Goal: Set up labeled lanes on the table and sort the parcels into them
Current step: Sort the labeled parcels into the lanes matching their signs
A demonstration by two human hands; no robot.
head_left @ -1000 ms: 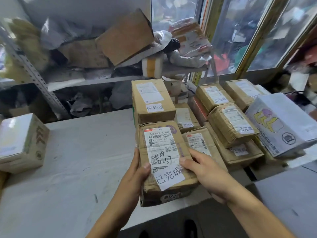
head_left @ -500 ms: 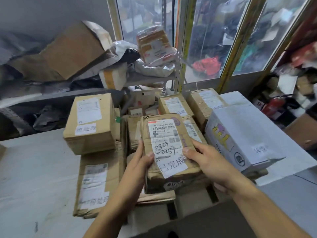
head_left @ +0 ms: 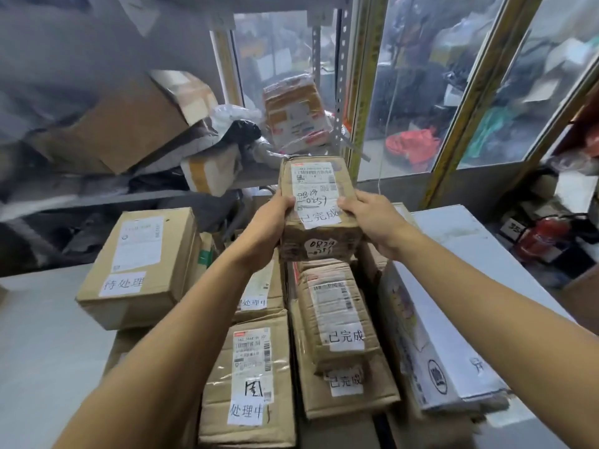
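Both hands clamp one brown parcel [head_left: 319, 209] between them: the left hand [head_left: 270, 218] grips its left side with the thumb over the top edge, and the right hand [head_left: 372, 215] grips its right side, thumb lying on the white label. The parcel is lifted clear, held out at arm's length above the far end of the middle row of boxes. Its paper slip reads 已完成, with numbers in marker on the near face. Just below it lies another box [head_left: 337, 315] with the same slip, stacked on a flatter one. To the left, near the forearms, sits a box marked 处理中 [head_left: 248, 384], and further left a box marked 待处理 [head_left: 139, 267]. A long white carton [head_left: 447, 319] lies along the right. All rest on the grey table [head_left: 42, 358].
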